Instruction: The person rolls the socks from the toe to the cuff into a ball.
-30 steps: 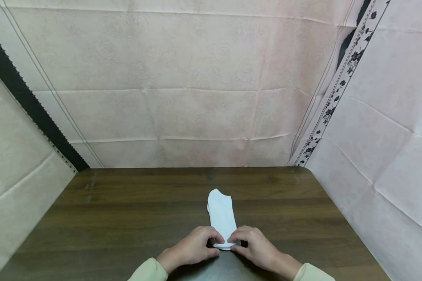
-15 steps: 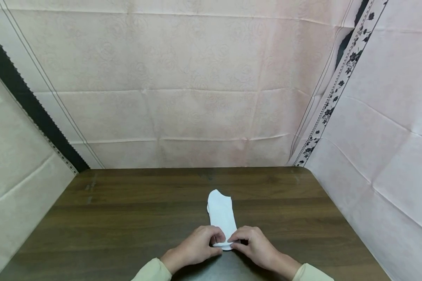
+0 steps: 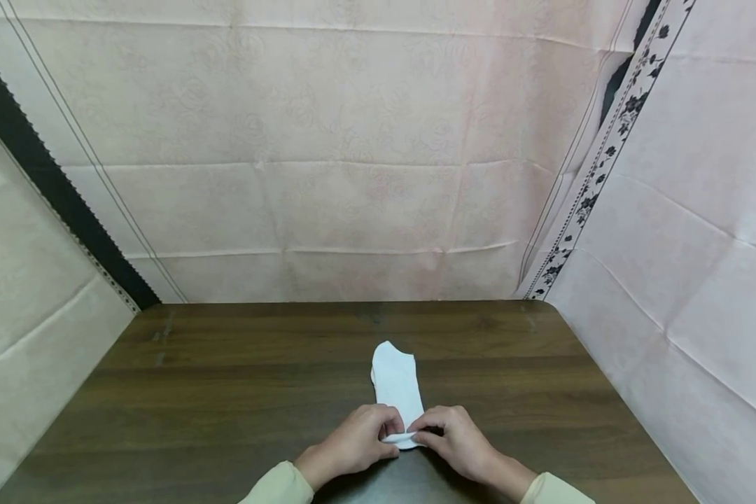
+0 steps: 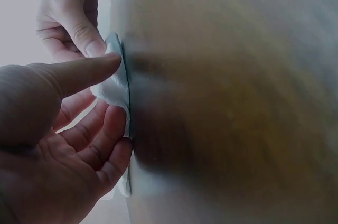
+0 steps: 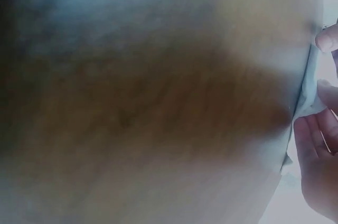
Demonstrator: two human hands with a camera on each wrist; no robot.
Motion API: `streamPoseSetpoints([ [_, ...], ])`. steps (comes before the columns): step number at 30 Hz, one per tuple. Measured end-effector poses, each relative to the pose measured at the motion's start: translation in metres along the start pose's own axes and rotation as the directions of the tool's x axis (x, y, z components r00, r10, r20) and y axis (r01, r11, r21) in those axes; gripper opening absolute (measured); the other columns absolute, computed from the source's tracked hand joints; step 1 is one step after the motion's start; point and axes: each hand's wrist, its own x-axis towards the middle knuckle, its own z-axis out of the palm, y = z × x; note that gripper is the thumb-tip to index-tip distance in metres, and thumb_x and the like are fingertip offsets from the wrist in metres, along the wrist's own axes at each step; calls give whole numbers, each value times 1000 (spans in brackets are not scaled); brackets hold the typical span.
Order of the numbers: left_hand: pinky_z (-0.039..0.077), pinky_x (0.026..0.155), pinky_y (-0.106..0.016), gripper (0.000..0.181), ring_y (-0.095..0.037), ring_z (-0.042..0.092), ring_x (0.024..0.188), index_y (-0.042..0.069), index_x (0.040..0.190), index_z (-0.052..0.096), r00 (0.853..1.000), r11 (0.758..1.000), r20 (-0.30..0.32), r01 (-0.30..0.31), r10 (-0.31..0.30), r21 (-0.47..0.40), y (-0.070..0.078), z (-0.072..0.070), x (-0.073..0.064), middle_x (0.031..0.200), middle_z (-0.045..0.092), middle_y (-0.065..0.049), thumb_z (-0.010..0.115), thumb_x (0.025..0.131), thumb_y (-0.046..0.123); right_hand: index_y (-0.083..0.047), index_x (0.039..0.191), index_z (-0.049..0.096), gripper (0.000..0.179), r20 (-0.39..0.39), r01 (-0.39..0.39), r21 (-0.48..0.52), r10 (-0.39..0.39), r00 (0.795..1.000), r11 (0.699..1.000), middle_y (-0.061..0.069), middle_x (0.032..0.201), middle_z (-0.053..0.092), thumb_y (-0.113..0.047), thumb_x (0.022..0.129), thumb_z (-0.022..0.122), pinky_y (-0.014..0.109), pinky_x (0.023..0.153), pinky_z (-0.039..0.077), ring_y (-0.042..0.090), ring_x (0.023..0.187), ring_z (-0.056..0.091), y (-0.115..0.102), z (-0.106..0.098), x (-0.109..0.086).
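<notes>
A white sock (image 3: pixel 395 381) lies lengthwise on the wooden table in the head view, its near end turned up into a narrow fold. At the left of that fold, my left hand (image 3: pixel 360 437) pinches the cloth between thumb and curled fingers. My right hand (image 3: pixel 456 441) pinches the right end of the same fold. In the left wrist view, the left thumb (image 4: pixel 87 73) lies over the sock's edge (image 4: pixel 113 89), with the fingers on its other side. Only part of the sock (image 5: pixel 309 89) and some fingertips appear at the right edge of the right wrist view.
The dark wooden table (image 3: pixel 239 378) spreads around the sock. Pale patterned cloth (image 3: pixel 353 140) hangs behind it, with further cloth at the left and right sides. A floral border (image 3: pixel 605 164) runs down the right cloth.
My left hand has shifted slightly to the right along the sock's near end. The turned-up fold stands out more from the near edge. My right hand has barely moved.
</notes>
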Motion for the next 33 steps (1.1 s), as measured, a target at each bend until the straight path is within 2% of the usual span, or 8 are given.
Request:
streamPoseSetpoints([
  [11, 43, 62, -21, 17, 1, 48, 66, 15, 81, 67, 1000, 997, -10, 13, -14, -71, -1, -1, 1, 71, 55, 14, 77, 85, 2, -16, 96, 77, 12, 23, -60, 28, 60, 998, 998, -8, 93, 73, -6, 88, 76, 27, 72, 55, 3, 85, 64, -2, 1, 1],
  [17, 43, 64, -22, 17, 0, 50, 67, 16, 82, 69, 1000, 997, -18, 22, -23, -78, -3, 0, 1, 72, 59, 13, 75, 86, 0, -16, 100, 74, 19, 47, 0, 28, -1, 999, 1000, -7, 92, 72, -11, 84, 82, 27, 70, 54, 5, 81, 64, -1, 1, 0],
  [20, 43, 64, -22, 16, 1, 50, 67, 16, 82, 70, 999, 998, -26, 21, -23, -62, -3, 0, 1, 72, 59, 13, 75, 86, 1, -17, 98, 73, 23, 43, 51, -39, -50, 998, 998, -9, 93, 70, -11, 80, 85, 26, 73, 53, 6, 84, 62, -2, 2, 0],
  [23, 43, 64, -22, 16, 1, 50, 68, 16, 82, 71, 999, 999, -36, 24, -25, -48, -4, 0, 1, 73, 59, 14, 74, 86, 1, -17, 95, 73, 19, 36, 84, -102, -81, 996, 991, -10, 95, 70, -9, 81, 84, 25, 75, 52, 6, 87, 61, -4, 2, 1],
  [29, 44, 65, -23, 18, 0, 51, 69, 16, 84, 71, 999, 998, -43, 25, -28, -51, -2, 0, 0, 74, 60, 14, 72, 88, -1, -16, 93, 75, 9, 37, 88, -137, -83, 996, 987, -9, 92, 70, -10, 87, 78, 24, 74, 52, 4, 86, 61, -4, 2, 4],
  [33, 44, 64, -22, 15, 0, 50, 67, 17, 88, 70, 998, 998, -48, 29, -31, -55, 0, 0, -1, 73, 57, 14, 74, 87, 3, -16, 93, 75, 8, 42, 85, -144, -80, 996, 986, -10, 91, 70, -9, 89, 75, 24, 73, 52, 2, 85, 60, -4, 2, 5],
])
